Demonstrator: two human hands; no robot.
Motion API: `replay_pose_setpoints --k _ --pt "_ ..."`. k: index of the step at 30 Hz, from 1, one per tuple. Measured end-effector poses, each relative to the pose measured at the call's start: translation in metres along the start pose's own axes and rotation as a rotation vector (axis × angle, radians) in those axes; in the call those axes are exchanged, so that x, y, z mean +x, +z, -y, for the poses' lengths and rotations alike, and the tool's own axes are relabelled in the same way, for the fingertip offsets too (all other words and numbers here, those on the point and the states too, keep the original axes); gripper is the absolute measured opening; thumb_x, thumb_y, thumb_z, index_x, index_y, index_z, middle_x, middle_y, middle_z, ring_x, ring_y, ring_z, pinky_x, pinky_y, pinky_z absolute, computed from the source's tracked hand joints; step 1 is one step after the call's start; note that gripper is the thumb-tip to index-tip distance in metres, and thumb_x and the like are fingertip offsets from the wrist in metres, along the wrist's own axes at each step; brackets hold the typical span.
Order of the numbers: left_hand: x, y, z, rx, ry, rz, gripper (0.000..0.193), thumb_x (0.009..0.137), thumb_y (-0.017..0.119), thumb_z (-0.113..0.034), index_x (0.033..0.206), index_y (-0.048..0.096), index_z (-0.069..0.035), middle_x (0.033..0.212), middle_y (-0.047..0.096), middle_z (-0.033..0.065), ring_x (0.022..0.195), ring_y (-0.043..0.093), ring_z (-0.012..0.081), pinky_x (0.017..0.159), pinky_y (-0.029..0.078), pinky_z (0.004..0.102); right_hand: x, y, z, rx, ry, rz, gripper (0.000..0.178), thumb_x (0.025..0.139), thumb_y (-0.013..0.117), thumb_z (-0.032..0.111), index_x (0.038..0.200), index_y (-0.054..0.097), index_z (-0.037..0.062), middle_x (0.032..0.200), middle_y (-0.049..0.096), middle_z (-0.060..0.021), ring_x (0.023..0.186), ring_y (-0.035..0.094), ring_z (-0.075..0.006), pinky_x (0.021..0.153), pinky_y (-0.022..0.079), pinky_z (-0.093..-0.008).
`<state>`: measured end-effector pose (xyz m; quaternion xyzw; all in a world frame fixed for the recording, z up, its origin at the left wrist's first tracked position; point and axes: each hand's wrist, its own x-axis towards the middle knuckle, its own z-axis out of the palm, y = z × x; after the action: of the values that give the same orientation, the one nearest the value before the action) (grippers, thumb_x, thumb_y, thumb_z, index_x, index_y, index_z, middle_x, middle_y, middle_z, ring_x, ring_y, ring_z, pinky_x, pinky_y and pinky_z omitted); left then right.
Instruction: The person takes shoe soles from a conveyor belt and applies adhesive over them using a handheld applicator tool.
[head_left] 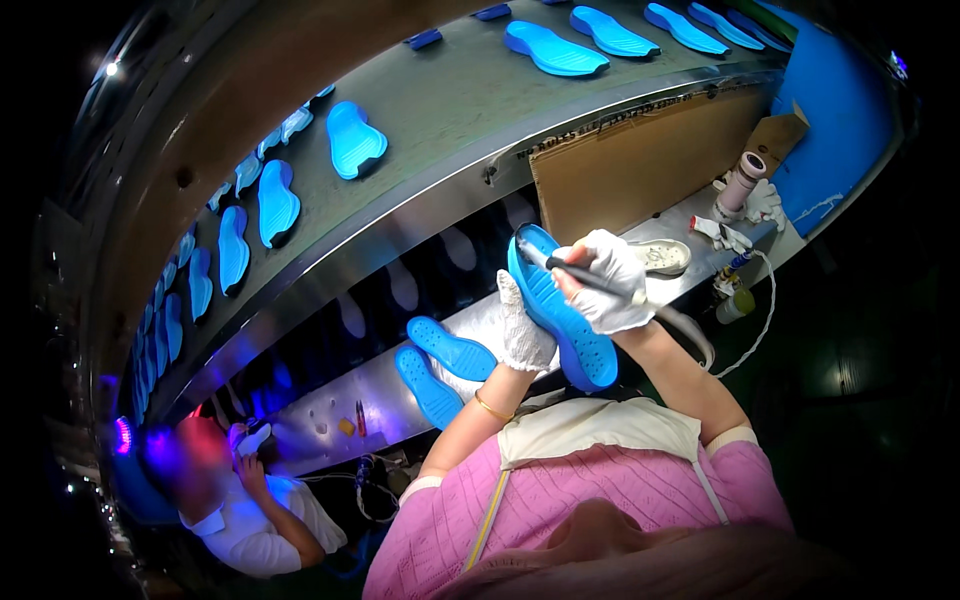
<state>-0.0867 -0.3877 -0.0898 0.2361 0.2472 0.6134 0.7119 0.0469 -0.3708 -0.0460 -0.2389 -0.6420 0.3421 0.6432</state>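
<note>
My left hand [525, 328], in a white glove, holds a blue shoe sole [572, 325] at its left edge, tilted above the bench. In my right hand [612, 283], also gloved with bare fingertips showing, is a slim brush [549, 263] with a dark handle. Its pale tip meets the inside of the sole near the far end. A pale hose [690, 330] hangs by my right wrist. Just left of my left hand, two more blue soles, one [452, 350] behind the other [428, 388], lie on the metal bench [385, 400].
Blue soles [555, 50] line the conveyor [440, 100] beyond a metal rail. A cardboard sheet [640, 155] stands behind the bench. To the right are a white sole [662, 257], a pink cylinder [740, 185] and gloves [765, 203]. A co-worker [255, 510] sits at left.
</note>
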Motion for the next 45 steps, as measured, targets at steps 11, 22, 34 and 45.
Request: replay_pose_setpoints --k 11,22,34,45 --pt "-0.001 -0.015 -0.013 0.007 -0.017 -0.033 0.086 0.085 0.042 -0.077 0.135 0.049 -0.007 0.124 0.060 0.0145 0.110 0.061 0.0295 0.100 0.048 0.0432 -0.022 -0.001 -0.006 -0.087 0.000 0.212 0.023 0.077 0.071 -0.006 0.094 0.060 0.0029 0.082 0.062 -0.0059 0.069 0.061 -0.0102 0.064 0.050 -0.0233" --pt "-0.016 -0.023 -0.034 0.022 -0.150 0.132 0.093 0.087 0.030 -0.078 0.143 0.039 -0.004 0.134 0.053 0.0204 0.119 0.056 0.0332 0.104 0.044 0.0466 -0.042 -0.016 0.004 0.027 0.091 0.462 0.019 0.076 0.072 -0.005 0.087 0.060 0.0038 0.080 0.063 -0.0063 0.068 0.061 -0.0119 0.065 0.050 -0.0255" --pt "-0.017 -0.025 -0.004 0.234 -0.137 -0.005 0.096 0.078 0.035 -0.083 0.138 0.044 -0.009 0.125 0.060 0.0112 0.110 0.060 0.0251 0.095 0.051 0.0406 -0.062 -0.035 -0.003 0.457 0.379 0.278 0.013 0.085 0.066 -0.003 0.091 0.056 0.0029 0.085 0.064 -0.0096 0.067 0.061 -0.0105 0.065 0.051 -0.0252" --pt "0.009 -0.008 -0.017 -0.227 0.071 0.325 0.116 0.064 0.044 -0.091 0.142 0.035 -0.006 0.129 0.055 0.0177 0.103 0.061 0.0347 0.100 0.046 0.0522 -0.047 -0.029 0.018 0.449 0.420 0.163 0.011 0.079 0.072 -0.002 0.087 0.066 0.0017 0.088 0.068 -0.0094 0.079 0.064 -0.0136 0.072 0.051 -0.0275"
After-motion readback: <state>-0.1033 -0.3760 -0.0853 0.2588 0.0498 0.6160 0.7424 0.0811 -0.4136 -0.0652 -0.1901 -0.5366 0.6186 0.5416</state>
